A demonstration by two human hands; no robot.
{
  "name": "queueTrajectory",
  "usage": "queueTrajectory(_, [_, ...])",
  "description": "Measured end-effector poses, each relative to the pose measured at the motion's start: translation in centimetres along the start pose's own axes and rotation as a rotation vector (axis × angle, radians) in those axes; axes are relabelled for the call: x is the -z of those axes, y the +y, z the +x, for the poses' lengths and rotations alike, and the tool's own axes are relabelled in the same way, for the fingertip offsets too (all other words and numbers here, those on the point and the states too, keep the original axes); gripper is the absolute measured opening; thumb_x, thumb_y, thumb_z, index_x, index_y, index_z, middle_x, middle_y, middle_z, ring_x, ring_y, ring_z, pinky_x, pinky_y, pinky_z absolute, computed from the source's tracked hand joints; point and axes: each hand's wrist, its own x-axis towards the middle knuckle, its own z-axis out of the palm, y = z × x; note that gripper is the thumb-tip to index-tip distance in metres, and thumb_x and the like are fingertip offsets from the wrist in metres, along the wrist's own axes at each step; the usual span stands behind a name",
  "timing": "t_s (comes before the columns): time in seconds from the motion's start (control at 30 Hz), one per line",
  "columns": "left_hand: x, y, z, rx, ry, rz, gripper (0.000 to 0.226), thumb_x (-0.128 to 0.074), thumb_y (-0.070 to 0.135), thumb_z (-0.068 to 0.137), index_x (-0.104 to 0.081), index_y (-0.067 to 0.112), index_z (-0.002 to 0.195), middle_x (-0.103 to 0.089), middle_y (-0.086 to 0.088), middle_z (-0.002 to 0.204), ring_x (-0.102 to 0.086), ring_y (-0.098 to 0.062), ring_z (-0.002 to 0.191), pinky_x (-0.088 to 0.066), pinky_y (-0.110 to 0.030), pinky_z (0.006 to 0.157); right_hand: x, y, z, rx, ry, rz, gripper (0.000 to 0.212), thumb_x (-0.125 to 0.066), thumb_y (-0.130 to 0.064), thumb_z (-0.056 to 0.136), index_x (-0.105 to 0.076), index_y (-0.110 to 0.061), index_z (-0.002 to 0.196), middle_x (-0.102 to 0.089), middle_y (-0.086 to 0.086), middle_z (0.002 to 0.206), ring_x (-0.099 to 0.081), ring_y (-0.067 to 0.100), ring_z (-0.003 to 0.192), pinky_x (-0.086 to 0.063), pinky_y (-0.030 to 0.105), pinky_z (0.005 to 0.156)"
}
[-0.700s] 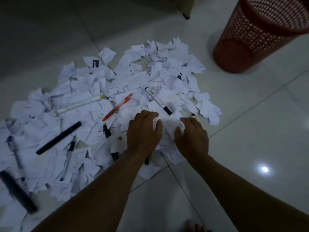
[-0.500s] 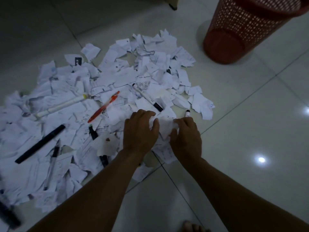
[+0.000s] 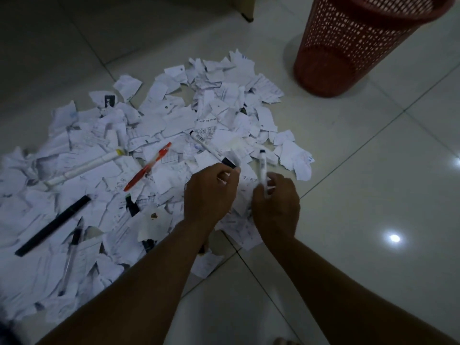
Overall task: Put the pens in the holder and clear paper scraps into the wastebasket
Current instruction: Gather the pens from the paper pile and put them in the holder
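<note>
A wide pile of torn white paper scraps [image 3: 159, 125] covers the tiled floor. Among them lie a red pen [image 3: 149, 166], a white marker with a yellow end [image 3: 84, 168], a white marker with a black cap [image 3: 209, 148], a black pen [image 3: 53, 226] and a clear pen [image 3: 71, 252]. My right hand [image 3: 276, 205] grips a short white marker [image 3: 262, 165], black tip pointing away from me. My left hand [image 3: 211, 192] pinches what looks like a blurred paper scrap [image 3: 234, 156] at the pile's near right edge. The red perforated wastebasket [image 3: 348, 46] stands at the far right. No pen holder is in view.
A furniture leg [image 3: 246, 11] stands at the top edge, left of the wastebasket. Bare glossy tiles [image 3: 373, 195] stretch to the right of the pile, between my hands and the basket. A dark marker [image 3: 132, 206] lies half buried under scraps near my left forearm.
Both hands have lifted off the scraps they were pressing on. My right hand has picked up the short white marker that lay at the pile's edge. My left hand now pinches a scrap.
</note>
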Motion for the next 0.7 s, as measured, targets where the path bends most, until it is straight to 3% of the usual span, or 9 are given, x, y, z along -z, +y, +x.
queueTrajectory(0.13, [1.2,1.4,1.4,0.251,-0.011,-0.212,0.035,-0.059,0.056,0.091,-0.076,0.026,0.087,-0.072,0.012,0.079,-0.067,-0.007,0.079,-0.056,-0.033,0.08,-1.0,-3.4,0.2,0.191,-0.041,0.233,0.024,-0.069,-0.016,0.091,-0.067,-0.011,0.114,-0.063,0.0,0.1,-0.059,0.01,0.084,-0.043,0.012,0.071])
queueTrajectory(0.2, [1.7,1.7,2.0,0.392,-0.033,-0.363,0.036,-0.062,0.056,0.089,-0.077,0.024,0.085,-0.074,0.008,0.08,-0.07,-0.011,0.081,-0.058,-0.037,0.083,-1.7,-4.5,0.3,0.26,-0.103,0.253,0.025,-0.068,-0.015,0.091,-0.067,-0.01,0.115,-0.065,0.0,0.101,-0.054,0.002,0.085,-0.04,0.004,0.074])
queueTrajectory(0.27, [2.4,1.8,2.4,0.511,-0.009,-0.469,0.034,-0.065,0.049,0.09,-0.075,0.019,0.077,-0.075,0.001,0.076,-0.071,-0.018,0.08,-0.059,-0.038,0.083,-2.5,-5.3,0.3,0.319,-0.135,0.28,0.025,-0.068,-0.013,0.089,-0.068,-0.009,0.113,-0.068,0.003,0.101,-0.054,0.0,0.085,-0.041,0.004,0.076])
queueTrajectory(0.37, [3.5,1.4,2.9,0.643,0.079,-0.613,0.03,-0.067,0.039,0.09,-0.075,0.012,0.081,-0.076,-0.005,0.078,-0.073,-0.023,0.08,-0.061,-0.04,0.081,-3.4,-6.2,0.4,0.39,-0.136,0.319,0.024,-0.065,-0.022,0.09,-0.071,-0.01,0.11,-0.07,0.003,0.098,-0.061,0.006,0.084,-0.049,0.015,0.073])
queueTrajectory(0.43, [4.2,0.9,3.3,0.735,0.117,-0.746,0.027,-0.065,0.037,0.093,-0.075,0.013,0.085,-0.076,-0.005,0.078,-0.074,-0.021,0.076,-0.062,-0.034,0.071,-3.8,-6.5,0.8,0.363,-0.131,0.308,0.028,-0.06,-0.03,0.092,-0.07,-0.012,0.109,-0.068,0.001,0.099,-0.063,0.009,0.086,-0.052,0.023,0.073])
queueTrajectory(0.5, [5.1,0.4,3.6,0.785,0.146,-0.891,0.026,-0.062,0.034,0.096,-0.072,0.01,0.095,-0.077,-0.008,0.082,-0.075,-0.018,0.072,-0.062,-0.031,0.068,-4.2,-6.5,1.5,0.334,-0.085,0.255,0.025,-0.06,-0.025,0.091,-0.069,-0.011,0.11,-0.067,0.004,0.101,-0.063,0.015,0.091,-0.055,0.032,0.079])
queueTrajectory(0.57, [5.7,-0.4,3.8,0.786,0.176,-0.952,0.025,-0.061,0.03,0.097,-0.068,0.006,0.099,-0.075,-0.01,0.08,-0.073,-0.02,0.07,-0.062,-0.034,0.075,-4.6,-6.2,2.4,0.308,-0.07,0.139,0.025,-0.062,-0.017,0.09,-0.068,-0.009,0.113,-0.066,0.008,0.106,-0.062,0.023,0.098,-0.053,0.04,0.085])
queueTrajectory(0.7, [6.8,-1.4,3.5,0.806,0.177,-0.98,0.021,-0.063,0.029,0.097,-0.065,0.009,0.093,-0.069,-0.006,0.066,-0.064,-0.014,0.053,-0.056,-0.03,0.063,-4.8,-6.0,3.7,0.201,-0.215,-0.071,0.032,-0.06,-0.025,0.092,-0.067,-0.013,0.122,-0.062,0.01,0.118,-0.055,0.03,0.113,-0.046,0.045,0.094])
